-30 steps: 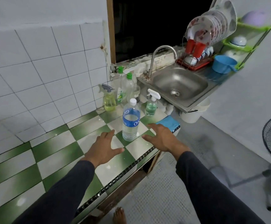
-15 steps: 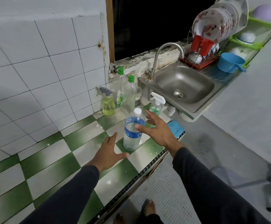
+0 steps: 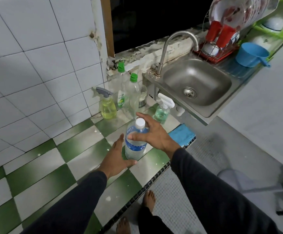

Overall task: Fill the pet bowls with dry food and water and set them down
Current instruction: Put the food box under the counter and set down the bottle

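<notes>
Two hands flank a water bottle [image 3: 134,141] on the green-checked counter [image 3: 41,168].

1. Countertop [image 3: 80,159]: green/white checker tiles.
2. Water bottle [image 3: 134,142]: clear, white cap, blue label.
3. Cloth [image 3: 182,134], scoop [image 3: 250,54] upper right: blue.
4. Cups [image 3: 220,34]: red.
5. Sleeves: black.

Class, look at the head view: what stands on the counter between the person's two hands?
In the head view, the water bottle with its white cap stands upright between the left hand and the right hand, on the checked counter. Neither hand grips it yet.
</notes>
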Demonstrator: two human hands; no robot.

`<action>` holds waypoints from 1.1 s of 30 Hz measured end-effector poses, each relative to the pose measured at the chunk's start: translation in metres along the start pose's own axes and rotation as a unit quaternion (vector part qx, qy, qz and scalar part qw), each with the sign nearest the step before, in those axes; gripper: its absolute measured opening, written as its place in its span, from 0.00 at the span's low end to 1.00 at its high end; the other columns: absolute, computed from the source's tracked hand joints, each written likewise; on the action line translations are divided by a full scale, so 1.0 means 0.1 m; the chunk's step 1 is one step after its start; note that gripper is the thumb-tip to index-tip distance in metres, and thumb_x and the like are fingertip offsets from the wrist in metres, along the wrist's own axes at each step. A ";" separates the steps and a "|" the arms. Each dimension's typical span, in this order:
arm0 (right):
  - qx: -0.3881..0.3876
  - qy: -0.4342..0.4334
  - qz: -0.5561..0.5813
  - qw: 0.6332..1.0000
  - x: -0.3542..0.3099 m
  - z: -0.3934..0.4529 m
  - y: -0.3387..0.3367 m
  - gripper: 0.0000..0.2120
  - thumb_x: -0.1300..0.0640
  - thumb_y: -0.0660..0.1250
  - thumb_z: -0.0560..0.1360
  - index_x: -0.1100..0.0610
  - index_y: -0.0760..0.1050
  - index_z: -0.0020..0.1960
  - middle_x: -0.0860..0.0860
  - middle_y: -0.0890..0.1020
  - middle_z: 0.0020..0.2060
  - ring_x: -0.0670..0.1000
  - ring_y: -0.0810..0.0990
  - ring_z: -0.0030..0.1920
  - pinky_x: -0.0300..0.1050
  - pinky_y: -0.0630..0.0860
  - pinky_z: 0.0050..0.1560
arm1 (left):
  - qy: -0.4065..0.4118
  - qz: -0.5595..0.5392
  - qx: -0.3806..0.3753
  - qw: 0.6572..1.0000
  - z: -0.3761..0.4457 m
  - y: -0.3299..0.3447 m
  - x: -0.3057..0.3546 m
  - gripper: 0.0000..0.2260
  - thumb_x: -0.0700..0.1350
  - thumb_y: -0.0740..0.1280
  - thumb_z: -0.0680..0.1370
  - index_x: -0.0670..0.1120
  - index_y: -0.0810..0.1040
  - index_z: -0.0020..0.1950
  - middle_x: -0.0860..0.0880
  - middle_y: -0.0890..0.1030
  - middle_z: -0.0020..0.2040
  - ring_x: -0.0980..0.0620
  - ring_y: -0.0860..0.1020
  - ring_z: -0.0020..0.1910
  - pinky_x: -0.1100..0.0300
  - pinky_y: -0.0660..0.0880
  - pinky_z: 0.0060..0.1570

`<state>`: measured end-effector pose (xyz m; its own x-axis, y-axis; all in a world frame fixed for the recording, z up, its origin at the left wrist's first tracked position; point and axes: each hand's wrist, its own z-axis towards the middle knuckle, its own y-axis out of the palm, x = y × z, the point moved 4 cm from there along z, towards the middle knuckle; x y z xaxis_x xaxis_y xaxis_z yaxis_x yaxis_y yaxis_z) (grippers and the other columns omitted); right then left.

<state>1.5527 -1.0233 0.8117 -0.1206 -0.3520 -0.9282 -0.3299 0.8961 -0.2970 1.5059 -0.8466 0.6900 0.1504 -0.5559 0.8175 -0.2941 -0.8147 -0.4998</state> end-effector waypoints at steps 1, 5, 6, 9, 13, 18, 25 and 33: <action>0.002 0.001 0.001 1.000 0.02 0.04 0.00 0.44 0.42 0.84 0.60 0.38 0.70 0.71 0.32 0.76 0.61 0.34 0.75 0.62 0.36 0.73 0.62 | 0.005 -0.012 0.003 1.000 0.04 0.03 0.00 0.55 0.62 0.82 0.60 0.65 0.54 0.80 0.56 0.68 0.77 0.54 0.70 0.74 0.47 0.73 0.71; 0.001 -0.009 0.000 1.000 0.06 0.16 0.00 0.32 0.45 0.83 0.62 0.38 0.76 0.63 0.38 0.81 0.56 0.41 0.80 0.58 0.43 0.78 0.59 | 0.017 -0.049 0.016 0.999 0.17 0.13 -0.03 0.46 0.61 0.84 0.59 0.73 0.62 0.69 0.66 0.77 0.64 0.70 0.76 0.61 0.68 0.76 0.56; 0.002 -0.012 0.002 1.000 0.06 0.19 0.00 0.29 0.45 0.83 0.62 0.40 0.77 0.61 0.40 0.82 0.55 0.42 0.81 0.57 0.44 0.79 0.58 | 0.017 -0.058 0.017 0.998 0.19 0.15 -0.03 0.45 0.61 0.84 0.59 0.72 0.63 0.69 0.66 0.78 0.63 0.70 0.77 0.60 0.69 0.76 0.55; 0.010 -0.019 0.011 1.000 0.06 0.30 -0.02 0.26 0.45 0.83 0.61 0.43 0.78 0.56 0.43 0.84 0.51 0.46 0.83 0.54 0.48 0.81 0.56 | 0.018 -0.080 0.021 0.996 0.26 0.21 -0.06 0.45 0.61 0.85 0.59 0.66 0.65 0.71 0.63 0.79 0.64 0.65 0.79 0.61 0.64 0.78 0.56; 0.014 -0.021 0.009 1.000 0.05 0.46 -0.05 0.24 0.46 0.83 0.61 0.46 0.78 0.54 0.45 0.84 0.48 0.47 0.83 0.51 0.51 0.82 0.55 | 0.014 -0.104 0.032 0.994 0.38 0.23 -0.07 0.45 0.62 0.85 0.60 0.64 0.65 0.71 0.63 0.80 0.64 0.65 0.78 0.61 0.63 0.78 0.57; 0.007 -0.013 0.004 1.000 0.02 0.61 -0.08 0.24 0.44 0.81 0.61 0.47 0.78 0.53 0.43 0.84 0.46 0.42 0.83 0.48 0.40 0.78 0.48 | 0.006 -0.136 0.041 0.990 0.49 0.26 -0.02 0.46 0.60 0.84 0.62 0.64 0.63 0.74 0.62 0.80 0.65 0.62 0.79 0.62 0.60 0.80 0.57; 0.003 -0.019 0.006 1.000 0.01 0.71 -0.10 0.22 0.46 0.80 0.63 0.47 0.78 0.54 0.43 0.84 0.47 0.42 0.82 0.48 0.36 0.76 0.47 | 0.003 -0.145 0.039 0.989 0.63 0.29 -0.06 0.45 0.57 0.85 0.63 0.62 0.65 0.74 0.59 0.79 0.67 0.58 0.79 0.65 0.50 0.80 0.63; 0.012 -0.020 0.034 0.999 0.03 0.69 -0.13 0.19 0.56 0.82 0.66 0.53 0.79 0.53 0.46 0.84 0.45 0.38 0.81 0.44 0.29 0.75 0.42 | 0.008 -0.140 0.081 0.987 0.57 0.26 -0.02 0.40 0.59 0.84 0.59 0.77 0.67 0.62 0.71 0.78 0.58 0.69 0.79 0.57 0.76 0.76 0.47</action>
<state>1.6214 -1.0171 0.7970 -0.1054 -0.2787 -0.9546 -0.3003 0.9240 -0.2366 1.5521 -0.8761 0.6595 0.1886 -0.3039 0.9339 -0.0877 -0.9523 -0.2922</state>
